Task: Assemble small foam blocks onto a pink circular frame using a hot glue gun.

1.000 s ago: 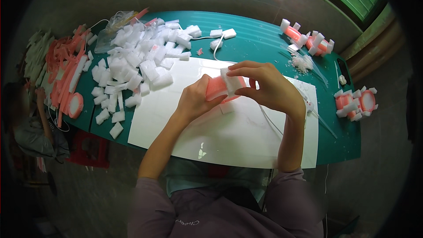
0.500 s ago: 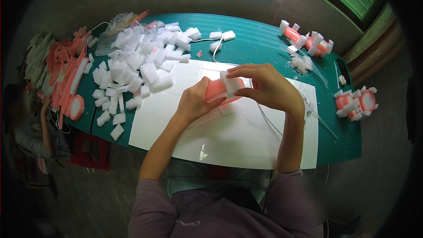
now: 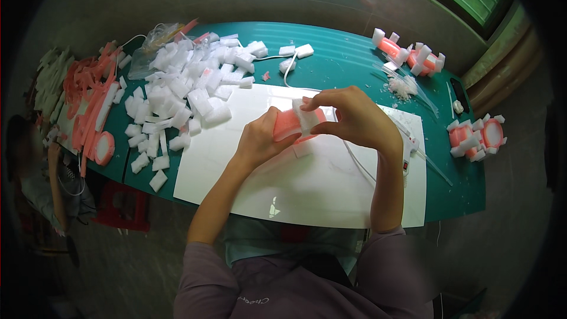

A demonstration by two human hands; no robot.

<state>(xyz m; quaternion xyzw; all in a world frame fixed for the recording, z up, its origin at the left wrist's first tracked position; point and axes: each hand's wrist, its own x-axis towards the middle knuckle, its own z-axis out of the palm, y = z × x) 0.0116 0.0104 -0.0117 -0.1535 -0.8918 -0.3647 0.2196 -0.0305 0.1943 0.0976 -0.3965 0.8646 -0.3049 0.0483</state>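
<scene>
Nearest to us, both our forearms rise from the lower edge over a glossy white sheet (image 3: 283,183) lying on the green table (image 3: 342,59). Our left hand (image 3: 260,139) is closed around the coral-pink piece (image 3: 287,124), gripping it from the left and below. Our right hand (image 3: 354,118) pinches a white foam block (image 3: 306,115) between thumb and fingers and holds it against the top of the pink piece, above the middle of the sheet. A second small foam block (image 3: 302,149) lies on the sheet just below the hands. To our right a glue gun (image 3: 409,150) rests on the sheet's edge. Farther left lies a heap of white foam blocks (image 3: 189,85), with pink strips (image 3: 88,100) beyond it. Finished pink-and-white assemblies (image 3: 475,136) sit at the right edge, and more (image 3: 407,53) at the far side.
</scene>
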